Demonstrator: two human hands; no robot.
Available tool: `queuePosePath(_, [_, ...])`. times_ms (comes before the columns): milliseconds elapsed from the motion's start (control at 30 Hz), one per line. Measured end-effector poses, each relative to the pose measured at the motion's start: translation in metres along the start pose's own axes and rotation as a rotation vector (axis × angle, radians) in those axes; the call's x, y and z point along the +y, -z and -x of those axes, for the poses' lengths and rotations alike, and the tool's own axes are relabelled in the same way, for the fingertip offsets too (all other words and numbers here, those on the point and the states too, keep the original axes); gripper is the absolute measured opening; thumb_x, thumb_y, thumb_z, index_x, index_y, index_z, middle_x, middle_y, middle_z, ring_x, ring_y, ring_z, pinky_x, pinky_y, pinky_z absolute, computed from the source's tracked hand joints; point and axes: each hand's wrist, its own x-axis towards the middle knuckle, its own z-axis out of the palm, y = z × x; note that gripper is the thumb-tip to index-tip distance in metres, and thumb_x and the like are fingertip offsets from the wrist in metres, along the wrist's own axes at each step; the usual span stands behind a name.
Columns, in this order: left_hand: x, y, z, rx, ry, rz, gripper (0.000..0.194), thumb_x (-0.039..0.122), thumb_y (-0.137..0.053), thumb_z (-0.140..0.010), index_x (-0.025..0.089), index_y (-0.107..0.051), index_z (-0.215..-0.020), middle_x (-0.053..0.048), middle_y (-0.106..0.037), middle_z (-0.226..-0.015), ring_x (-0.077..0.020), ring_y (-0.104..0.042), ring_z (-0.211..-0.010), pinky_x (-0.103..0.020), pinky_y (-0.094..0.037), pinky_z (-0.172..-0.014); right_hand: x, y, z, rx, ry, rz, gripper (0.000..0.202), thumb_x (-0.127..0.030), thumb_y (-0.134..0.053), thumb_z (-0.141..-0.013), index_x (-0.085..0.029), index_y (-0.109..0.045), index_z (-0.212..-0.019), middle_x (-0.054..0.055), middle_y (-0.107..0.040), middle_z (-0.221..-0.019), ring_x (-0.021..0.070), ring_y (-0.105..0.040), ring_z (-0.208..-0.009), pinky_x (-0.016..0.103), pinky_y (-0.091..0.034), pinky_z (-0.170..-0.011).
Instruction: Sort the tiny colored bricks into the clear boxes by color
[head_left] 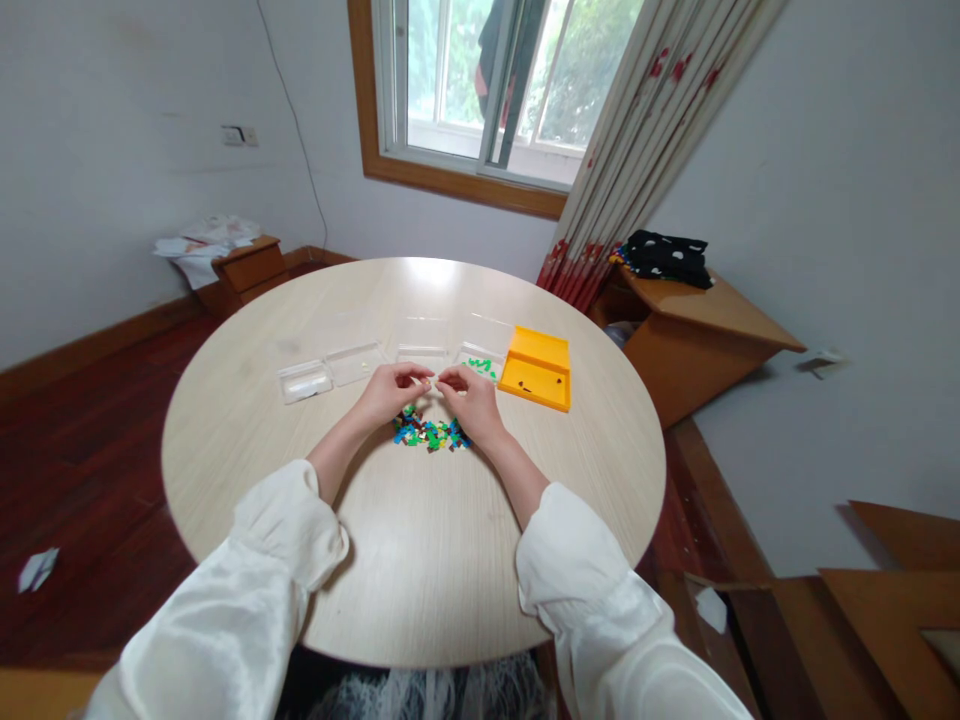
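Above a pile of small green, blue, brown and yellowish pieces [430, 436], my left hand [391, 392] and my right hand [474, 398] come close together. Their thumbs and index fingers are pinched, with a tiny piece at the fingertips that is too small to name. Just behind my right hand, a clear box [480, 352] holds green pieces. To its right, an open yellow box [536, 368] has a few dark pieces in it. Another open clear box [422, 354] stands behind my hands, and a clear box with its lid open [306, 382] is at the left.
The round pale wooden table [420, 560] carries all the boxes. Beyond its right edge stands a brown cabinet [675, 340] with black cloth [667, 257] on top. A small wooden stand [251, 265] with papers is behind left, below the wall and window.
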Motion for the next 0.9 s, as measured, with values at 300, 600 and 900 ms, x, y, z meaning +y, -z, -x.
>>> queuePosePath(300, [0.0037,-0.0033,0.0046,-0.004,-0.068,-0.145,0.031,0.036,-0.06,-0.07,0.012,-0.071,-0.086,-0.004,-0.066,-0.074,-0.0082,-0.04,-0.052,-0.023,-0.032,-0.051,0.0015,-0.0009,0.0003,-0.024,-0.009,-0.031,0.001,-0.019,-0.058,-0.073,-0.019,-0.057,-0.074,0.001,-0.065,-0.074,0.014,-0.063,-0.07,0.028,-0.052,-0.071])
queuePosePath(600, [-0.0013,-0.0044,0.0013,0.059,-0.175,-0.251,0.018,0.026,-0.057,-0.073,0.015,-0.07,-0.078,-0.004,-0.066,-0.074,-0.0106,-0.045,-0.06,-0.023,-0.038,-0.057,0.0042,-0.0028,0.0006,-0.047,-0.016,-0.106,0.002,-0.017,-0.054,-0.073,-0.019,-0.054,-0.074,0.0,-0.063,-0.072,0.0148,-0.065,-0.072,0.027,-0.052,-0.071])
queuePosePath(900, [0.0056,0.0004,0.002,0.126,-0.304,-0.366,0.012,0.021,-0.053,-0.076,0.016,-0.064,-0.075,-0.002,-0.061,-0.073,-0.0116,-0.048,-0.061,-0.025,-0.041,-0.062,0.0056,-0.0051,0.0004,-0.079,-0.03,-0.151,0.002,-0.021,-0.054,-0.074,-0.019,-0.054,-0.074,0.0,-0.063,-0.072,0.0146,-0.065,-0.071,0.029,-0.052,-0.071])
